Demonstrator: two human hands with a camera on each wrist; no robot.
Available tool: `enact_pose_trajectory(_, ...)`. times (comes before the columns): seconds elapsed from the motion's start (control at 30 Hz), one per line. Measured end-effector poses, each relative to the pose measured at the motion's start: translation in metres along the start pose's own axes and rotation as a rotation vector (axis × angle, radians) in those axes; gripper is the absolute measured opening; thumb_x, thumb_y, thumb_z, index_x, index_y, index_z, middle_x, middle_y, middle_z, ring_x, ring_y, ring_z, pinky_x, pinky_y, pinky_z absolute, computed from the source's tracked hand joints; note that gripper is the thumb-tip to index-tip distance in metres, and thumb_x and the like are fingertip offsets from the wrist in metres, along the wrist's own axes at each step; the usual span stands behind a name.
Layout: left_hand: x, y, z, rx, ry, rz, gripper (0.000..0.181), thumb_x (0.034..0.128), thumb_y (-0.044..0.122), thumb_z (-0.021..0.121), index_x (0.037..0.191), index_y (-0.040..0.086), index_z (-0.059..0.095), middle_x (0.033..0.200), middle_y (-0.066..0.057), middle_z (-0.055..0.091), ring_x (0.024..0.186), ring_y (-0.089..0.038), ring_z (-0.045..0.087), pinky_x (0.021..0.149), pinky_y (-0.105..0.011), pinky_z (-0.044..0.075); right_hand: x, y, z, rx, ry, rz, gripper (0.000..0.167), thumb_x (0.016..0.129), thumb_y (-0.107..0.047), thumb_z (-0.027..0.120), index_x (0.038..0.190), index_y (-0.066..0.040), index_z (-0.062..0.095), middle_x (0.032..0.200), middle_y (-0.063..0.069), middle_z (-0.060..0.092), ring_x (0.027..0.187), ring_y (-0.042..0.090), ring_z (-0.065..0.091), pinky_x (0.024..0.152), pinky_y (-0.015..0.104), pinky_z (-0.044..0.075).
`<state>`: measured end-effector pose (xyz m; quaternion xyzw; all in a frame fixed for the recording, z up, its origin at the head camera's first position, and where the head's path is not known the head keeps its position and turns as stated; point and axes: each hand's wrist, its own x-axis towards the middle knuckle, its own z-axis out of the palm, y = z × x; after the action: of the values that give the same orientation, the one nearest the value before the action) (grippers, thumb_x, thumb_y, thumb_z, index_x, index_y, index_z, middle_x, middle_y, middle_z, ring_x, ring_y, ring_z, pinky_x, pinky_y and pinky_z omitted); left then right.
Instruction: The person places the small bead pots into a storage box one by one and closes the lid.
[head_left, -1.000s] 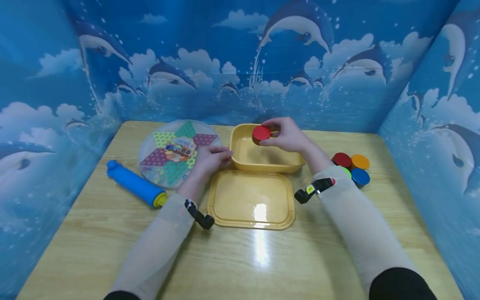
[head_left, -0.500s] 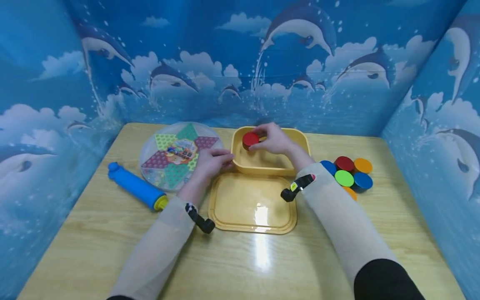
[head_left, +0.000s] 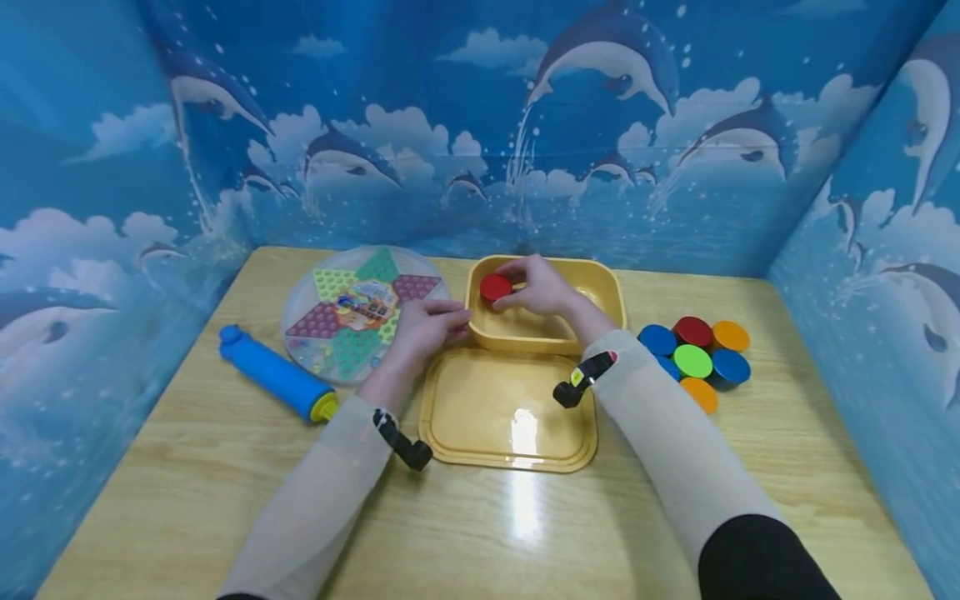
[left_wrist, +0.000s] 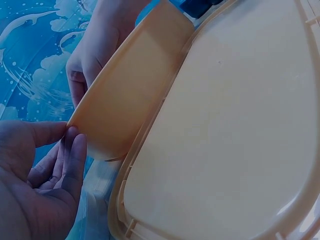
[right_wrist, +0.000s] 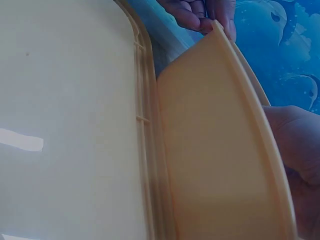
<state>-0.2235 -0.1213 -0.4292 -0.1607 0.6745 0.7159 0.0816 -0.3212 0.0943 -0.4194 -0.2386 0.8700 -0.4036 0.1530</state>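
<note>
A yellow plastic box (head_left: 536, 342) stands at the back of the table. My left hand (head_left: 429, 328) pinches its left rim between thumb and fingers, which the left wrist view shows close up at the box wall (left_wrist: 130, 85). Inside the box, at its left end, my right hand (head_left: 543, 289) holds a short red cylinder (head_left: 495, 288) between thumb and fingers. In the right wrist view the box wall hides that cylinder and much of the hand (right_wrist: 297, 145). A matching yellow lid (head_left: 510, 408) lies flat in front of the box.
Right of the box sit several short cylinders, among them a green one (head_left: 692, 361), a dark red one (head_left: 693, 331) and an orange one (head_left: 699, 395). On the left lie a round Chinese checkers board (head_left: 352, 346) and a blue tube with a yellow end (head_left: 277, 373).
The right hand has carried the red cylinder left and down, from above the box into its left end. The left hand has stayed at the rim.
</note>
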Motion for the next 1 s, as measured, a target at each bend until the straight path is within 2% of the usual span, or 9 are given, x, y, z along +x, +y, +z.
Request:
enact_pose_trajectory(0.5, -0.002, -0.002, 0.003, -0.023, -0.009, 0.024, 0.028, 0.0949, -0.002, 0.078, 0.121, -0.011, 0.072, 0.11, -0.023, 0.071, 0.076, -0.016, 0.073, 0.082, -0.032, 0.067, -0.002, 0.003, 0.007, 0.003, 0.02, 0.014, 0.062, 0.09, -0.018, 0.089, 0.142, 0.002, 0.062, 0.131, 0.015, 0.068, 0.123, 0.029, 0.065, 0.104, 0.04, 0.057)
enact_pose_trajectory(0.8, 0.0, -0.001, 0.0, 0.003, 0.005, 0.006, 0.028, 0.0958, 0.002, 0.079, 0.122, -0.008, 0.073, 0.111, -0.022, 0.071, 0.078, -0.017, 0.074, 0.082, -0.032, 0.067, -0.015, -0.001, -0.004, 0.03, 0.019, 0.004, 0.063, 0.092, -0.014, 0.086, 0.145, 0.004, 0.059, 0.141, 0.019, 0.062, 0.129, 0.033, 0.061, 0.109, 0.041, 0.055)
enact_pose_trajectory(1.0, 0.002, -0.003, 0.0, -0.001, 0.01, 0.001, 0.028, 0.0955, 0.002, 0.079, 0.121, -0.008, 0.073, 0.109, -0.021, 0.071, 0.077, -0.016, 0.074, 0.082, -0.032, 0.067, -0.033, -0.005, -0.012, 0.085, 0.029, -0.012, 0.062, 0.093, -0.01, 0.084, 0.146, 0.007, 0.056, 0.142, 0.022, 0.061, 0.131, 0.034, 0.059, 0.108, 0.04, 0.056)
